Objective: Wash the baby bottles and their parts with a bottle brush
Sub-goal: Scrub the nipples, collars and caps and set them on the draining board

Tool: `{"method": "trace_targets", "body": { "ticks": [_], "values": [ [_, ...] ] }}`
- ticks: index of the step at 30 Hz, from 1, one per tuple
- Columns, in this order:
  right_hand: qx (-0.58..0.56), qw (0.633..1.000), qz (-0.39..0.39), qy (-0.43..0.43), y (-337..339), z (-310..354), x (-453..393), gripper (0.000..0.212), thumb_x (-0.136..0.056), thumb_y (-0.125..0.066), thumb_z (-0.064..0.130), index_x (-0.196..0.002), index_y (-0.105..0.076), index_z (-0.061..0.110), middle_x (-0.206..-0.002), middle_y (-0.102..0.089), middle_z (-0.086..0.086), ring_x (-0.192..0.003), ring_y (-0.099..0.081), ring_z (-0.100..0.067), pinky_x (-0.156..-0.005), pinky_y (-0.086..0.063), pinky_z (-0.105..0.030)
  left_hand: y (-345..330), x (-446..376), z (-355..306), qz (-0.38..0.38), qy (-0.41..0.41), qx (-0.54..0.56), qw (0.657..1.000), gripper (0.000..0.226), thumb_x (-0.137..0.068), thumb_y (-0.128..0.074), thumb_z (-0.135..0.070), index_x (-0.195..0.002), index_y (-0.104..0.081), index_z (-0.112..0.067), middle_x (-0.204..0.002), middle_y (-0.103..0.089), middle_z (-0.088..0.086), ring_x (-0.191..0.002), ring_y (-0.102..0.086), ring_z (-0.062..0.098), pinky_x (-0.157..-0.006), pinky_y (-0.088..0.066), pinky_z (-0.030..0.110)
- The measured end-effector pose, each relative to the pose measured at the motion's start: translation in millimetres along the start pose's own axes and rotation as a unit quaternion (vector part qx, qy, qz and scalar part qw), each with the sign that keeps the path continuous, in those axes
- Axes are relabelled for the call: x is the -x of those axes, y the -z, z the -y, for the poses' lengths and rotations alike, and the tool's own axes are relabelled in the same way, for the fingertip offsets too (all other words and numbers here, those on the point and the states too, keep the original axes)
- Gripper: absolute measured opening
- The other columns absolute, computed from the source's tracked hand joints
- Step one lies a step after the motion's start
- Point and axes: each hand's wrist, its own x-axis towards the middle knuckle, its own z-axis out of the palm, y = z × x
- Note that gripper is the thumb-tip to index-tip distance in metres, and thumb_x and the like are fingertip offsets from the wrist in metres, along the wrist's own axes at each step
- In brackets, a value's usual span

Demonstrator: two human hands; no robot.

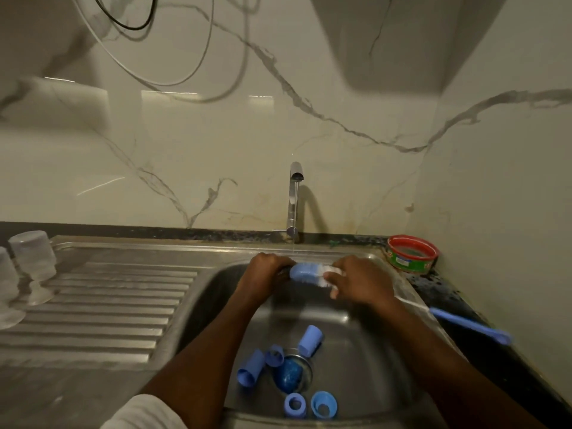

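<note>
Sink basin: open floor at centre and right; blue bottle parts cluster around the drain and near the front wall. Both forearms cross the basin. Draining board: ribbed centre open, upturned clear bottles along its left edge.

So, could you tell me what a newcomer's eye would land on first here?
Both hands, left and right, meet under the running tap, gripping a blue-and-white brush over the sink. Blue bottle parts lie scattered round the drain, and clear bottles stand upturned on the drainboard at left.
</note>
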Motion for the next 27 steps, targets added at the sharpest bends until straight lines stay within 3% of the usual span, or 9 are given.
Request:
{"method": "trace_targets", "body": {
  "ticks": [2, 5, 8, 10, 12, 18, 22, 25, 27],
  "values": [
    [-0.235, 0.950, 0.120, -0.167, 12.4, -1.6, -5.2, 0.024, -0.096, -0.064, 0.039, -0.090, -0.071, 0.017, -0.061, -0.068, 0.005, -0.052, -0.059, -0.013, -0.045, -0.043, -0.023, 2.9, 1.0, -6.7, -0.017, -0.013, -0.006, 1.000, 0.025, -0.094, -0.071, -0.020, -0.118, -0.073, -0.015, -0.110, -0.075, 0.005, -0.100, -0.069, 0.016, -0.091, -0.049, 0.021],
    [-0.332, 0.889, 0.179, -0.261, 14.7, -5.5, -5.6, 0.024, -0.096, -0.065, 0.037, -0.093, -0.068, 0.013, -0.054, -0.063, 0.007, -0.035, -0.041, -0.006, -0.034, -0.027, -0.017, -0.2, 0.4, -12.1, -0.013, 0.014, -0.013, 1.000, 0.028, -0.097, -0.065, -0.019, -0.125, -0.069, -0.016, -0.119, -0.072, 0.006, -0.110, -0.066, 0.018, -0.097, -0.049, 0.030],
    [-0.041, 0.997, 0.011, -0.069, -1.6, -11.7, -8.3, 0.039, -0.097, -0.055, 0.052, -0.113, -0.063, 0.017, -0.086, -0.073, 0.005, -0.069, -0.064, -0.011, -0.062, -0.047, -0.027, -7.8, -3.7, -16.5, 0.048, 0.060, -0.007, 0.997, 0.041, -0.100, -0.062, -0.024, -0.139, -0.055, -0.015, -0.139, -0.059, 0.006, -0.126, -0.056, 0.018, -0.109, -0.041, 0.031],
    [0.145, 0.980, -0.118, 0.071, -9.5, -14.1, -7.4, 0.051, -0.088, -0.053, 0.069, -0.121, -0.054, 0.030, -0.104, -0.065, 0.006, -0.089, -0.064, -0.017, -0.074, -0.047, -0.034, -9.7, -4.1, -17.0, 0.061, 0.074, 0.015, 0.995, 0.042, -0.099, -0.063, -0.024, -0.139, -0.054, -0.015, -0.141, -0.057, 0.007, -0.126, -0.055, 0.018, -0.110, -0.042, 0.033],
    [0.202, 0.961, -0.119, 0.150, -14.2, -20.4, -7.8, 0.058, -0.081, -0.060, 0.069, -0.124, -0.048, 0.033, -0.115, -0.060, 0.005, -0.090, -0.064, -0.019, -0.072, -0.048, -0.036, -9.9, -2.3, -15.3, 0.062, 0.072, 0.041, 0.995, 0.039, -0.099, -0.062, -0.022, -0.137, -0.055, -0.015, -0.138, -0.059, 0.007, -0.124, -0.057, 0.016, -0.107, -0.045, 0.031],
    [0.309, 0.922, -0.137, 0.187, -16.9, -24.0, -6.7, 0.029, -0.090, -0.061, 0.052, -0.113, -0.059, 0.034, -0.095, -0.071, 0.003, -0.080, -0.066, -0.019, -0.062, -0.044, -0.033, -7.8, 2.0, -4.4, 0.056, 0.063, 0.034, 0.996, 0.032, -0.098, -0.064, -0.026, -0.130, -0.062, -0.022, -0.128, -0.068, 0.000, -0.113, -0.062, 0.007, -0.100, -0.049, 0.025],
    [0.100, 0.995, 0.005, 0.000, -7.7, -5.7, -9.7, 0.024, -0.091, -0.060, 0.045, -0.102, -0.069, 0.026, -0.075, -0.074, 0.007, -0.075, -0.068, -0.013, -0.065, -0.051, -0.029, -6.8, 0.1, -0.6, 0.013, 0.043, -0.027, 0.999, 0.027, -0.096, -0.067, -0.025, -0.124, -0.068, -0.026, -0.116, -0.073, -0.002, -0.105, -0.067, 0.011, -0.094, -0.052, 0.026],
    [-0.193, 0.946, 0.178, -0.190, 4.1, 5.0, -16.5, 0.023, -0.099, -0.061, 0.029, -0.108, -0.065, 0.009, -0.063, -0.073, 0.002, -0.049, -0.061, -0.011, -0.045, -0.044, -0.021, -13.7, 1.5, -3.4, -0.009, 0.000, -0.081, 0.997, 0.031, -0.096, -0.068, -0.027, -0.125, -0.066, -0.020, -0.118, -0.073, 0.004, -0.106, -0.069, 0.016, -0.092, -0.042, 0.021],
    [-0.220, 0.940, 0.182, -0.189, 4.0, 1.3, -13.9, 0.024, -0.100, -0.059, 0.030, -0.106, -0.063, 0.007, -0.067, -0.074, -0.001, -0.054, -0.064, -0.016, -0.047, -0.045, -0.023, -15.8, -0.3, -4.6, -0.008, -0.004, -0.090, 0.996, 0.033, -0.096, -0.067, -0.027, -0.128, -0.064, -0.019, -0.121, -0.071, 0.006, -0.109, -0.068, 0.017, -0.095, -0.043, 0.022]
  ]
}}
